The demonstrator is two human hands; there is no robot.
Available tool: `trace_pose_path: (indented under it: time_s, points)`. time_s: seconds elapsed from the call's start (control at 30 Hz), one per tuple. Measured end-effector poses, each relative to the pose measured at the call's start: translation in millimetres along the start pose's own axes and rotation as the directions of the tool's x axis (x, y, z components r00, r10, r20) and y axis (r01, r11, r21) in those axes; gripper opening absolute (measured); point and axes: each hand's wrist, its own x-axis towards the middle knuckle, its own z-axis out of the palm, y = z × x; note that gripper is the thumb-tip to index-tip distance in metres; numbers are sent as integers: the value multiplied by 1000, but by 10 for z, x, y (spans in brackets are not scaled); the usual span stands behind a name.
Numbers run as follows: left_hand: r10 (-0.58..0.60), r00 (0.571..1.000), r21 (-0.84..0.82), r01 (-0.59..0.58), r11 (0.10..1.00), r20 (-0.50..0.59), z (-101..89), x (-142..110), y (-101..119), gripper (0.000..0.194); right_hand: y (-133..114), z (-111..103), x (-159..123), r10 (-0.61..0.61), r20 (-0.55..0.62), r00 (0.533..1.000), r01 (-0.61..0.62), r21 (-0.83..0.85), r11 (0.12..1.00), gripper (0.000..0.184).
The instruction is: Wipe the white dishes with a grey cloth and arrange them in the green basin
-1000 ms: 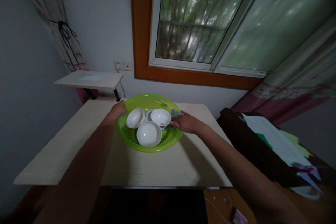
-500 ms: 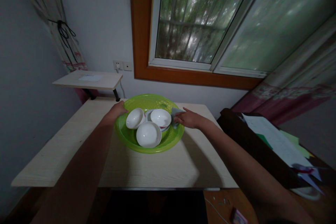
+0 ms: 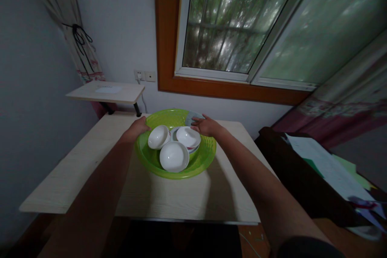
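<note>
A round green plastic basin (image 3: 178,175) rests on the pale wooden table. Inside it are white bowls: one tilted at the left (image 3: 158,137), one at the front (image 3: 174,157) and one at the right (image 3: 188,135). Part of a white plate (image 3: 173,132) shows between them. My left hand (image 3: 137,129) grips the basin's left rim, its thumb over the inner edge. At the far right rim, my right hand (image 3: 207,125) presses a grey-blue cloth (image 3: 190,117) against the basin, fingers partly bent over it.
A small raised shelf (image 3: 116,92) with a paper on it stands at the table's (image 3: 90,165) back left. Behind are a wall socket (image 3: 139,75) and a window (image 3: 229,28). To the right sits a dark brown piece of furniture (image 3: 281,169) with papers on top.
My right hand has slid the cloth along the basin's rim, from the right side toward the back. My left hand keeps its place on the left rim. The view has shifted slightly.
</note>
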Motion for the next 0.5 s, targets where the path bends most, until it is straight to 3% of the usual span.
trace_pose_path:
  time_s: [0.2, 0.33, 0.5]
  points:
    - [14, 1000, 69, -12, 998, -22, -2, 6, 0, 49, 54, 105, -99, -27, 8, 1000, 27, -4, 1000, 46]
    - [12, 1000, 96, -11, 995, -17, -13, -11, 10, 49, -5, 80, -366, -36, 35, 999, 35, 20, 999, 53]
    - [29, 999, 57, -27, 998, -41, -1, -49, 25, 50, -264, -28, -775, -27, 55, 998, 24, 59, 998, 63]
